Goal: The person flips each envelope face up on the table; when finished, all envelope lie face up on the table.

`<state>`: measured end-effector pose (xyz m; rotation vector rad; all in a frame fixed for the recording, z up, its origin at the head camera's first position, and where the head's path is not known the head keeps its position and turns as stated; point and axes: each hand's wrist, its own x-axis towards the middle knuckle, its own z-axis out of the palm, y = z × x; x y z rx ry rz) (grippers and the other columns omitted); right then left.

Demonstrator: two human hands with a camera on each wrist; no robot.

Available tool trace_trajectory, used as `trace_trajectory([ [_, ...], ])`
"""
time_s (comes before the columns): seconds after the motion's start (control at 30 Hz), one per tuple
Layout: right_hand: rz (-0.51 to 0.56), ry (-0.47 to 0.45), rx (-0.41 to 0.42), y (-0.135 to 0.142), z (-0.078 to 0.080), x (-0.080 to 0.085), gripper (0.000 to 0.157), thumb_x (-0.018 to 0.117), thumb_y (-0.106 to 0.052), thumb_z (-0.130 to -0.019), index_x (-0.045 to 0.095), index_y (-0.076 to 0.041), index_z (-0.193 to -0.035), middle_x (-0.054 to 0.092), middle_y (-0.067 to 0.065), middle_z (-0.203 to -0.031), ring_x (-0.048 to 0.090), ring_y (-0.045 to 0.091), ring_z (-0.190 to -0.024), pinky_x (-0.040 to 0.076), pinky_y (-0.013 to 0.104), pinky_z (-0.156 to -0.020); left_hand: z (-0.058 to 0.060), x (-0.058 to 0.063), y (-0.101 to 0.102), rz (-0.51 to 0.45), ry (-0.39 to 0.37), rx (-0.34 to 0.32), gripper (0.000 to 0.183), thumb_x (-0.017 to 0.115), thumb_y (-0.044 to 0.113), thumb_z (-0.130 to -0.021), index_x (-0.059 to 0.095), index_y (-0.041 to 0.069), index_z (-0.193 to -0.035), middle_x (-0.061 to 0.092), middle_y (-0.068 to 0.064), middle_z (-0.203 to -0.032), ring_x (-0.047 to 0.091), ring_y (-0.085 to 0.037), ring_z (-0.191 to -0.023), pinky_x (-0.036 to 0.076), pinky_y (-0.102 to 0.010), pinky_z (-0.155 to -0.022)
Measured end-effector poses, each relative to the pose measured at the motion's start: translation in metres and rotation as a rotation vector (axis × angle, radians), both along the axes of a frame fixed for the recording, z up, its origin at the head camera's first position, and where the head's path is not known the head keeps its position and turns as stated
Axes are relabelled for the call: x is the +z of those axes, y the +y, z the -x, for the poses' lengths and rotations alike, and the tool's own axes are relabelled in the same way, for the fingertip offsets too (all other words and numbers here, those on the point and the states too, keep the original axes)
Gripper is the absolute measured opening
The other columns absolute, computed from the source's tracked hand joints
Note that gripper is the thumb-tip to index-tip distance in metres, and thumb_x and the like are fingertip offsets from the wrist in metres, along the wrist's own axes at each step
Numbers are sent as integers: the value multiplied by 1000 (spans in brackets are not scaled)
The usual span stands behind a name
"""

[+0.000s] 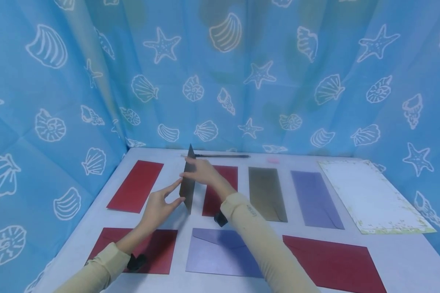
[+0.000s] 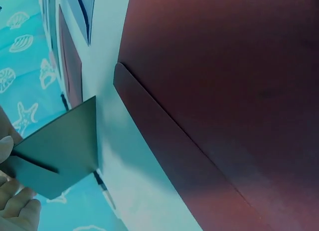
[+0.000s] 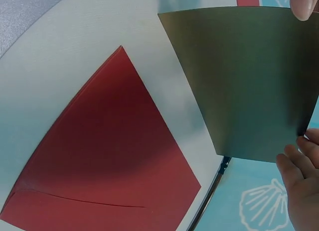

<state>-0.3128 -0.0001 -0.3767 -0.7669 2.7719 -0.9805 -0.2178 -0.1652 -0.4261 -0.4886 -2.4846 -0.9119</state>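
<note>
A dark olive-brown envelope [image 1: 187, 187] stands on edge between my two hands, its flap line showing in the left wrist view. My left hand [image 1: 163, 209] holds it low on the near side, index finger and thumb at its edge. Higher up, my right hand [image 1: 201, 170] grips the upper part, with fingers over the top. The plain face of the brown envelope [image 3: 239, 81] shows in the right wrist view. Just right of it lies a red envelope [image 1: 220, 185], partly covered by my right arm. Another red envelope [image 1: 135, 187] lies to its left.
Behind lies a thin dark brush [image 1: 223, 156], with a small pink block [image 1: 273, 160] nearby. Right are a gold-brown envelope [image 1: 267, 193], a purple one [image 1: 315, 197] and a leaf-bordered sheet [image 1: 374, 195]. The front row holds red [image 1: 161, 260], purple [image 1: 212, 254] and red [image 1: 341, 262] envelopes.
</note>
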Motion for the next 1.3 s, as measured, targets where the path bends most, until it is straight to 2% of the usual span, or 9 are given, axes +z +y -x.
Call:
trace_trajectory([
  [0.2,18,-24,-13,1,1,-3,65,62,-37,-94,39,-11,-148,47,15,-143,45,29,-131,39,42,-105,1,-2,0,-20,-20,-7,65,82,7,-77,55,7,-136,54,2,-60,40,-11,-47,45,-26,-52],
  [0.3,64,-46,-16,1,0,-5,64,62,-35,-94,38,-9,-148,48,16,-143,45,29,-130,41,40,-104,2,-3,1,-45,-23,-29,63,81,5,-77,56,5,-135,65,-3,-71,64,-20,-70,56,-34,-73],
  [0.43,125,-50,-22,0,0,-8,62,63,-30,-94,39,-7,-147,49,17,-141,48,28,-129,43,38,-102,4,-4,2,-95,-29,-57,60,78,0,-78,57,4,-134,70,-9,-84,65,-29,-103,53,-45,-86],
  [0.53,179,-50,-30,-1,-1,-10,60,62,-25,-94,39,-7,-147,50,16,-140,49,29,-128,44,38,-101,4,-3,2,-121,-55,-60,58,76,-3,-79,57,5,-134,69,-9,-81,66,-22,-78,56,-33,-71],
  [0.6,223,-60,-29,-2,-2,-10,59,62,-21,-94,39,-6,-147,49,15,-141,49,28,-128,44,37,-100,3,-2,2,-121,-68,-53,56,74,-3,-80,58,6,-133,65,-8,-73,57,-18,-59,50,-27,-59],
  [0.7,280,-69,-23,-2,-3,-11,58,62,-16,-94,39,-6,-146,48,13,-142,49,28,-127,45,38,-99,2,-1,2,-120,-75,-41,54,74,-3,-80,60,6,-132,65,-4,-71,50,-12,-54,44,-20,-52],
  [0.83,298,-74,-23,-2,-5,-12,58,62,-16,-94,40,-6,-146,47,12,-144,49,28,-128,45,37,-100,2,0,0,-106,-80,-45,52,73,-2,-81,61,7,-130,56,4,-59,43,-8,-47,41,-20,-49],
  [0.97,297,-94,-17,0,-8,-16,59,62,-17,-95,38,-8,-147,44,10,-147,47,27,-130,43,38,-101,1,0,-3,-76,-90,-56,51,74,-1,-81,62,8,-130,48,9,-52,38,-4,-44,44,-21,-55],
  [1.3,289,-101,-2,3,-9,-32,61,62,-20,-95,36,-9,-148,42,11,-147,44,26,-132,42,38,-103,-1,-7,-5,-39,-139,-78,52,75,0,-81,62,9,-130,46,7,-52,31,-6,-38,37,-21,-43],
])
